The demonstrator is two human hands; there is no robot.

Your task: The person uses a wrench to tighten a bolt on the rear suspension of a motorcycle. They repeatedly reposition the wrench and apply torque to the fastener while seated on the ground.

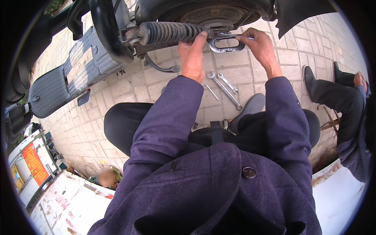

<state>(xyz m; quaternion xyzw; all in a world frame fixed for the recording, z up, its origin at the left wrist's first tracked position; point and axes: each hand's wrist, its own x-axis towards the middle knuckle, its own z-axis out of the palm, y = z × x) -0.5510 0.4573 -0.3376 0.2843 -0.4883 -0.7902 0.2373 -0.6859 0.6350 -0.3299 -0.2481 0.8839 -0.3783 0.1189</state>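
- Hands: both raised to the underside of a scooter point(111, 37), at the far end of a coil-spring shock absorber point(168, 33)
- Left hand point(192, 55): thumb extended along the spring's right-hand end, touching it; the other fingers mostly hidden by the spring, so cannot tell how far the hand is closed or whether it has a firm hold
- Right hand point(260, 45): thumb and forefinger pinched together on a slim metal tool point(229, 35); the tool lies roughly level, its tip toward the joint at the shock absorber's right-hand end; contact at the tip too small to tell
- Shock absorber: lies nearly level across the top of the view, just below the black wheel point(215, 13); its left-hand end is bolted near the frame
- Silver metal loop point(225, 50): directly below the slim tool, between the hands
- Black curved lever point(162, 68): below the spring, left of the left hand
- Paving point(231, 62): 2 wrenches lie beneath the hands, a large wrench point(226, 91) and a small wrench point(228, 83) just beside it; a thin pale rod point(212, 91) lies to their left
- Ribbed dark footboard point(80, 58): left side, well apart from the hands
- Right edge: another person point(337, 102), in dark trousers, well apart from the work
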